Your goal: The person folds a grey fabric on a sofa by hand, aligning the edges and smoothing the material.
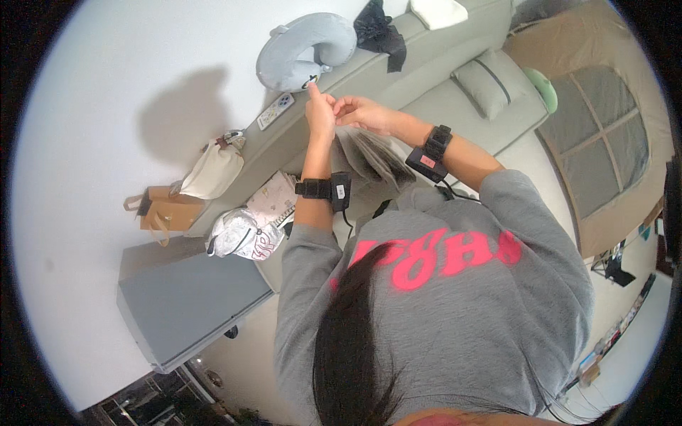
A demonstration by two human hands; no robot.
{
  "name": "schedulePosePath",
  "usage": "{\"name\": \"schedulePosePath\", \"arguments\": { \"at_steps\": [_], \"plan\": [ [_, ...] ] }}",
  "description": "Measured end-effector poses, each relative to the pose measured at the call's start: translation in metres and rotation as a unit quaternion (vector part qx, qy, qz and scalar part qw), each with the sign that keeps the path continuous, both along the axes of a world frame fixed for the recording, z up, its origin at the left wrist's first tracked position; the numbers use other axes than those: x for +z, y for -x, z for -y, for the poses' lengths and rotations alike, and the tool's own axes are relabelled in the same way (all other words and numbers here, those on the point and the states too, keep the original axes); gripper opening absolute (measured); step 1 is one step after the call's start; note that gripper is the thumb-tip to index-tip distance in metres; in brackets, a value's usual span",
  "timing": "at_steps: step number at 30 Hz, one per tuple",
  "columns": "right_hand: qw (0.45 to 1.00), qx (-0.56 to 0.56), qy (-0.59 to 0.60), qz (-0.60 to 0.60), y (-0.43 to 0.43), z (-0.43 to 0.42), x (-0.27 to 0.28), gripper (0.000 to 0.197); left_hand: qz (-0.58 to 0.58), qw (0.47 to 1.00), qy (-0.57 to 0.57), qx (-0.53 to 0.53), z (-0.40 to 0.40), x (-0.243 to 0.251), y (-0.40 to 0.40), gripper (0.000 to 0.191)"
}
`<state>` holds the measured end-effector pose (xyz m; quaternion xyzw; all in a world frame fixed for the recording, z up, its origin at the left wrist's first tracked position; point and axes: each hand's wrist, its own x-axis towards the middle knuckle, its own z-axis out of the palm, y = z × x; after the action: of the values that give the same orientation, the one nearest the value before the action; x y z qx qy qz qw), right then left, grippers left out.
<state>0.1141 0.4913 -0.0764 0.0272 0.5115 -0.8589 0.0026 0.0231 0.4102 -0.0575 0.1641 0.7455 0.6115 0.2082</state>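
My left hand is raised in front of me, its thumb extended and its fingers curled. Beside it, my right hand has bent fingers, and its fingertips meet or nearly meet the left hand. Whether anything small is pinched between them cannot be told. Grey-beige folded fabric lies or hangs just below the hands; contact with them is unclear. Beyond the hands, a grey neck pillow rests on the sofa's back ledge, near a phone or cased device. Both wrists wear black straps with small boxes and cables.
The sofa holds a cushion, a black cloth or bag, a cream drawstring pouch and a white patterned bag. A brown paper bag and a grey cabinet stand left, a beige tent right.
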Motion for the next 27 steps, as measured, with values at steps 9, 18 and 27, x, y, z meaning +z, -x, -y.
{"name": "schedulePosePath", "arguments": {
  "at_steps": [9, 18, 27],
  "plan": [
    [0.973, 0.062, -0.186, 0.121, -0.061, -0.057, -0.053, 0.039, 0.001, 0.992, -0.056, 0.115, 0.006, 0.038, -0.001, 0.057],
    [0.912, -0.010, -0.306, 0.273, -0.092, -0.075, -0.180, 0.022, 0.060, 0.970, -0.126, 0.199, 0.023, 0.094, -0.030, 0.053],
    [0.834, 0.003, -0.524, 0.172, -0.082, -0.051, -0.218, 0.021, 0.029, 0.970, -0.133, 0.203, 0.040, 0.124, -0.058, 0.051]
  ]
}}
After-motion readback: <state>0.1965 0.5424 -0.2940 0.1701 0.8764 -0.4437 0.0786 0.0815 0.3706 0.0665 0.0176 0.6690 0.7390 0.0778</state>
